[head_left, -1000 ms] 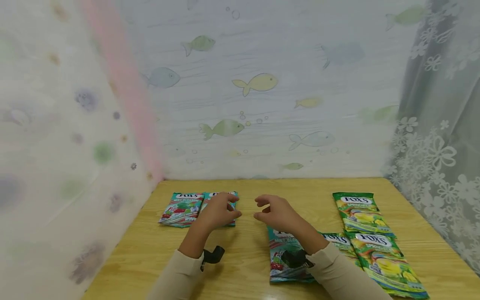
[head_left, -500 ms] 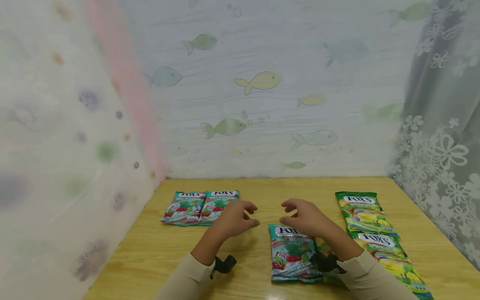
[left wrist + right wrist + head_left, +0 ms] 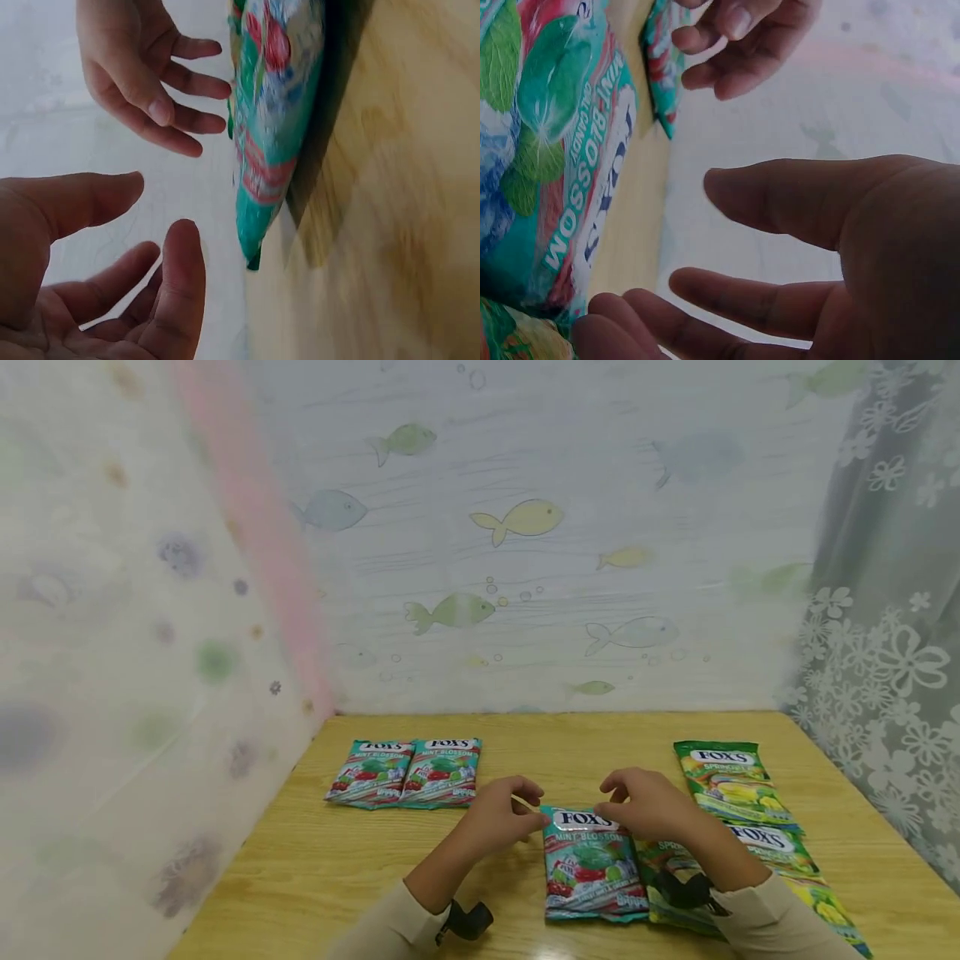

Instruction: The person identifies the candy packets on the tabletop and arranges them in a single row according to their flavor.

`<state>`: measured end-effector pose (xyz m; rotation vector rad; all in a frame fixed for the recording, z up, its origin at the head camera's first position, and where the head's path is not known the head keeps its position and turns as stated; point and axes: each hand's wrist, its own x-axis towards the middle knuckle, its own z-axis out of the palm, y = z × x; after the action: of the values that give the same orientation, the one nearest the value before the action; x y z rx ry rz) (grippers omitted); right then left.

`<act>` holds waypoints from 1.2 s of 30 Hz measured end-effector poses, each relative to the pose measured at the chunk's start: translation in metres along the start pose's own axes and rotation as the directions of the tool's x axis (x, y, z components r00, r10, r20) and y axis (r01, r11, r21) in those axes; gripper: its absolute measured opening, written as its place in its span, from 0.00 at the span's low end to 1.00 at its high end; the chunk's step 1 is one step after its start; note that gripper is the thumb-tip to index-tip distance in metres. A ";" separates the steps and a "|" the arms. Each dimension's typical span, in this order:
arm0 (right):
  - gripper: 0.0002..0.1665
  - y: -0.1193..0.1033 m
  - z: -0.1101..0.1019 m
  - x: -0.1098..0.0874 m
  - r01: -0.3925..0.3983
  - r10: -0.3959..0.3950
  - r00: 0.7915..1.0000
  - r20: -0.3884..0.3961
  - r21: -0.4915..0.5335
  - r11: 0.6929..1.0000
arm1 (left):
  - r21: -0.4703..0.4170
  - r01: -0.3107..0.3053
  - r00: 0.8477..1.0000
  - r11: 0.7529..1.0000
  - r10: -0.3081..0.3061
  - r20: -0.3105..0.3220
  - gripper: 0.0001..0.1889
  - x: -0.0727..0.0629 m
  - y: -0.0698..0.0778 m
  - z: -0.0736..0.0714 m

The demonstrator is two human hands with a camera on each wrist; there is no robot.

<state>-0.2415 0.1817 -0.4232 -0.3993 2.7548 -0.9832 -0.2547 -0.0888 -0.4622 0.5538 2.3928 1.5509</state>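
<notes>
A teal Fox's Mint Blossom candy bag (image 3: 592, 868) lies face up on the table near the middle front. My left hand (image 3: 504, 814) is at its upper left corner, thumb and fingers apart with nothing between them. Over its upper right corner is my right hand (image 3: 648, 806), fingers loosely bent and also holding nothing. In the left wrist view the bag (image 3: 274, 112) shows edge-on, with the fingers of both hands beside it. The right wrist view has the bag's printed front (image 3: 555, 150) close by, fingertips near its top end.
Two more Mint Blossom bags (image 3: 371, 774) lie side by side at the back left. Green Fox's candy bags (image 3: 738, 783) lie at the right, one partly under my right forearm. A fish-patterned curtain (image 3: 525, 610) hangs behind the wooden table (image 3: 300, 877).
Both hands have moved right and toward me, from beside the back left bags to the top corners of the middle Mint Blossom bag. The bags have stayed in place.
</notes>
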 end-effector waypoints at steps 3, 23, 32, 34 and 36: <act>0.29 0.001 -0.001 -0.003 -0.027 0.027 1.000 0.014 -0.013 1.000 | -0.136 0.045 0.999 0.990 -0.045 0.004 0.20 -0.002 -0.002 0.004; 0.17 0.001 0.002 -0.005 0.014 -0.014 0.995 0.094 -0.007 1.000 | -0.126 0.172 0.985 0.977 -0.165 0.059 0.24 -0.005 -0.014 0.017; 0.18 0.001 0.008 -0.003 0.082 -0.080 0.991 0.103 -0.012 0.997 | -0.118 0.161 0.987 0.980 -0.158 0.035 0.27 -0.005 -0.017 0.013; 0.19 0.000 0.009 -0.003 0.079 -0.079 0.992 0.103 0.001 0.997 | -0.123 0.171 0.985 0.977 -0.169 0.032 0.27 -0.003 -0.018 0.011; 0.20 -0.001 0.010 -0.003 0.074 -0.076 0.992 0.101 0.015 0.997 | -0.138 0.181 0.983 0.974 -0.179 0.027 0.27 -0.002 -0.019 0.008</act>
<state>-0.2358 0.1761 -0.4293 -0.5395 2.6598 -0.9663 -0.2532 -0.0899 -0.4835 0.3081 2.2316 1.6128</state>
